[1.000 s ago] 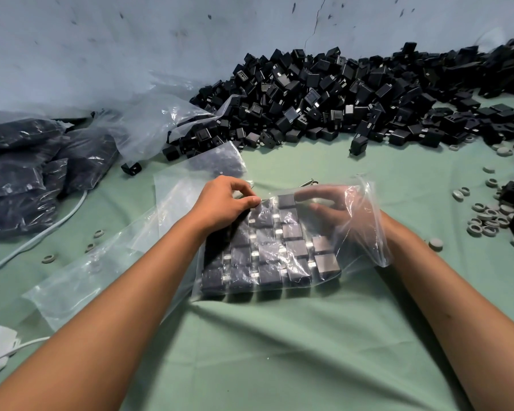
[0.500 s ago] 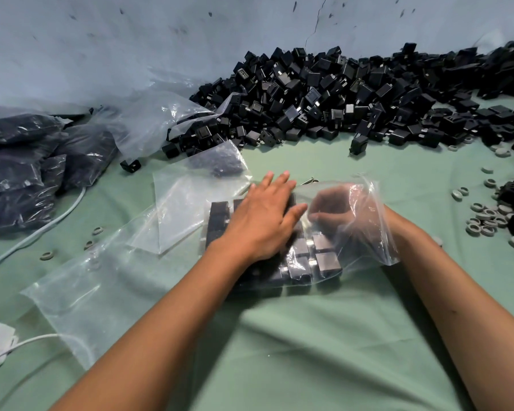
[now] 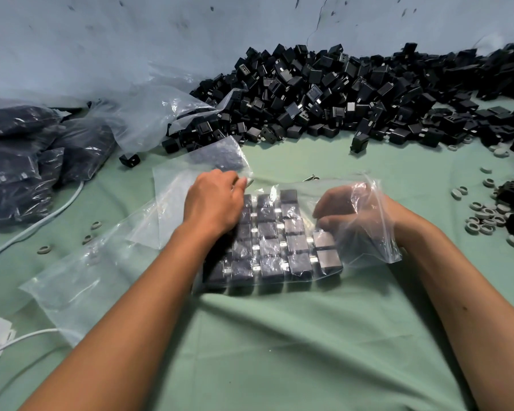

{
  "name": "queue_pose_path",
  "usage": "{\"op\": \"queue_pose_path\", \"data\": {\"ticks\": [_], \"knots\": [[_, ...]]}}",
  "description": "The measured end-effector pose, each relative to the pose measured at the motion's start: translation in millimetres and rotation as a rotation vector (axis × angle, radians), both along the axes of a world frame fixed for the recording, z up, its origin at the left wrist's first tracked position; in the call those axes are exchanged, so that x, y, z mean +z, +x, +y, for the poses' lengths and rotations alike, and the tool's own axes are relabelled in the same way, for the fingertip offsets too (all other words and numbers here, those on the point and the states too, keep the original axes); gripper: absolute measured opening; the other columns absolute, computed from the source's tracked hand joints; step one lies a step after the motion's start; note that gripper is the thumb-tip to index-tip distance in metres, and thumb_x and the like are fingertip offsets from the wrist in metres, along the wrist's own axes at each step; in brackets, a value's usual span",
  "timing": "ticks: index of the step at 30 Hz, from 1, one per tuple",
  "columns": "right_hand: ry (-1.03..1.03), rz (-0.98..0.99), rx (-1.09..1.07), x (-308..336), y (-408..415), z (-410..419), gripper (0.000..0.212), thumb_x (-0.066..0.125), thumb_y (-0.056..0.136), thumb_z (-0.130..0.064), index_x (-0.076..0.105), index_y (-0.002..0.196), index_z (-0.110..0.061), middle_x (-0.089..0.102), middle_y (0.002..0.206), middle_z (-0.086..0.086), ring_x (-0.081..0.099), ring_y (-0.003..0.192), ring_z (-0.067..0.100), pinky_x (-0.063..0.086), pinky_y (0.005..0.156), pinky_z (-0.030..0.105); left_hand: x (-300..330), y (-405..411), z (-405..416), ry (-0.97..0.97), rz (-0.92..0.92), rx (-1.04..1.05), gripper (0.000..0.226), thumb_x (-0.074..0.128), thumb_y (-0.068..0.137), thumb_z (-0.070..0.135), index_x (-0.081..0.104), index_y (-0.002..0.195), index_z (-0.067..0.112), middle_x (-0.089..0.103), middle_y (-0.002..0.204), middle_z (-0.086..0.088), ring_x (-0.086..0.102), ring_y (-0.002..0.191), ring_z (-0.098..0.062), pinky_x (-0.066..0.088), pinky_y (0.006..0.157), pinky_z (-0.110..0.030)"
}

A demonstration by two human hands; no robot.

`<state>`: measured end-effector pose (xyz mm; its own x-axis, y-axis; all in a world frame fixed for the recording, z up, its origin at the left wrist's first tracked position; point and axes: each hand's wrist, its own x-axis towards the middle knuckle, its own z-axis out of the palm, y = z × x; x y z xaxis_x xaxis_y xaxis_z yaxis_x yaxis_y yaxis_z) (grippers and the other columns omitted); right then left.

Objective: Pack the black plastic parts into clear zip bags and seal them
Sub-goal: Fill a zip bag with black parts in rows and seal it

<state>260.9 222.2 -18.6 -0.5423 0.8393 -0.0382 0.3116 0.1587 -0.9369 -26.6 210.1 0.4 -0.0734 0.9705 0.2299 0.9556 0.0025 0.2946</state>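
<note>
Zip bag (image 3: 365, 232) lay mid-bench, black parts (image 3: 267, 238) gridded inside. Left hand (image 3: 212, 203) pinched far-left bag edge, likely steadying. Right hand (image 3: 336, 209) inside mouth, fingers curled; hold on part undeterminable.

The clear zip bag (image 3: 365, 232) is thin, glossy, crinkled plastic film. The black plastic parts (image 3: 267, 247) inside it look smooth and semi-matt, with small bright metal tabs. The green cloth (image 3: 279, 336) beneath is matt and softly creased. The wall (image 3: 101, 40) is rough, scuffed pale paint.
</note>
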Motion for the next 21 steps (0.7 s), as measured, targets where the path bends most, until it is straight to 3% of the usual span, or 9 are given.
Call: {"op": "queue_pose_path", "data": {"ticks": [2, 6, 8, 10, 12, 14, 16, 19, 21], "knots": [[-0.002, -0.01, -0.027, -1.6, 1.0, 1.4, 0.008, 0.081, 0.088, -0.02, 0.077, 0.094, -0.019, 0.078, 0.095, 0.006, 0.076, 0.088, 0.023, 0.06, 0.073, 0.028, -1.7, -15.8, 5.0, 0.011, -0.023, 0.06, 0.036, 0.045, 0.107, 0.035, 0.066, 0.085, 0.017, 0.064, 0.085, 0.002, 0.06, 0.085, -0.024, 0.04, 0.071, -0.034], [0.016, 0.003, -0.07, -1.7, 2.9, 4.4, 0.007, 0.071, 0.095, -0.013, 0.072, 0.096, -0.005, 0.077, 0.089, 0.015, 0.076, 0.083, 0.031, 0.061, 0.07, 0.036, -0.3, -53.3, 16.7, -0.078, -0.105, 0.184, 0.026, 0.051, 0.103, 0.023, 0.075, 0.099, 0.014, 0.071, 0.096, -0.005, 0.061, 0.091, -0.027, 0.049, 0.08, -0.036], [-0.001, -0.031, -0.128, -2.0, 3.3, 7.5, 0.007, 0.07, 0.096, -0.007, 0.072, 0.09, -0.01, 0.078, 0.082, 0.003, 0.076, 0.075, 0.017, 0.059, 0.064, 0.028, -0.6, -68.9, 19.6, -0.164, -0.35, 0.211, 0.024, 0.054, 0.103, 0.017, 0.075, 0.1, 0.006, 0.072, 0.094, -0.014, 0.065, 0.082, -0.029, 0.056, 0.078, -0.037], [-0.017, -0.043, -0.211, -1.4, 3.9, 10.5, 0.022, 0.064, 0.095, 0.004, 0.071, 0.086, -0.015, 0.075, 0.073, -0.008, 0.071, 0.067, 0.003, 0.057, 0.06, 0.019, 0.0, -74.3, 16.8, -0.226, -0.63, 0.221, 0.024, 0.055, 0.105, 0.012, 0.071, 0.095, -0.001, 0.07, 0.083, -0.019, 0.062, 0.061, -0.025, 0.056, 0.059, -0.031], [-0.056, 0.003, -0.241, -0.6, 8.5, 11.4, 0.019, 0.06, 0.097, 0.005, 0.07, 0.087, -0.008, 0.071, 0.076, -0.002, 0.068, 0.069, 0.013, 0.058, 0.059, 0.019, 1.7, -73.8, 15.6, -0.281, -0.75, 0.214, 0.021, 0.058, 0.104, 0.012, 0.07, 0.094, -0.002, 0.068, 0.077, -0.017, 0.06, 0.05, -0.018, 0.053, 0.048, -0.025], [-0.148, 0.116, -0.262, 1.3, 14.0, 8.8, 0.009, 0.061, 0.097, 0.004, 0.068, 0.093, 0.008, 0.068, 0.078, 0.014, 0.067, 0.067, 0.025, 0.059, 0.056, 0.027, 4.1, -72.0, 17.3, -0.322, -0.792, 0.217, 0.014, 0.063, 0.101, 0.011, 0.07, 0.097, 0.0, 0.067, 0.077, -0.015, 0.06, 0.046, -0.013, 0.053, 0.046, -0.023], [-0.251, 0.219, -0.396, 3.9, 17.8, 8.8, 0.013, 0.058, 0.099, 0.005, 0.068, 0.103, 0.012, 0.07, 0.077, 0.02, 0.07, 0.06, 0.026, 0.059, 0.052, 0.031, 4.8, -71.6, 20.1, -0.348, -0.83, 0.236, 0.008, 0.067, 0.097, 0.007, 0.07, 0.099, 0.001, 0.066, 0.081, -0.015, 0.06, 0.042, -0.009, 0.052, 0.043, -0.021], [-0.417, 0.459, -0.609, 9.1, 21.1, 12.3, 0.032, 0.045, 0.105, -0.014, 0.068, 0.103, 0.008, 0.072, 0.076, 0.016, 0.071, 0.061, 0.024, 0.06, 0.056, 0.033, 1.3, -72.5, 20.3, -0.362, -0.914, 0.257, 0.001, 0.07, 0.093, 0.0, 0.07, 0.093, 0.0, 0.066, 0.071, -0.013, 0.059, 0.041, -0.008, 0.048, 0.04, -0.019], [-0.477, 0.504, -0.547, 10.0, 22.9, 13.8, 0.051, 0.045, 0.103, -0.043, 0.065, 0.108, 0.005, 0.073, 0.082, 0.016, 0.072, 0.071, 0.028, 0.06, 0.069, 0.038, -2.7, -73.7, 20.4, -0.35, -0.939, 0.273, 0.005, 0.071, 0.091, -0.004, 0.07, 0.088, -0.001, 0.066, 0.058, -0.009, 0.058, 0.04, -0.008, 0.046, 0.039, -0.019]]}}
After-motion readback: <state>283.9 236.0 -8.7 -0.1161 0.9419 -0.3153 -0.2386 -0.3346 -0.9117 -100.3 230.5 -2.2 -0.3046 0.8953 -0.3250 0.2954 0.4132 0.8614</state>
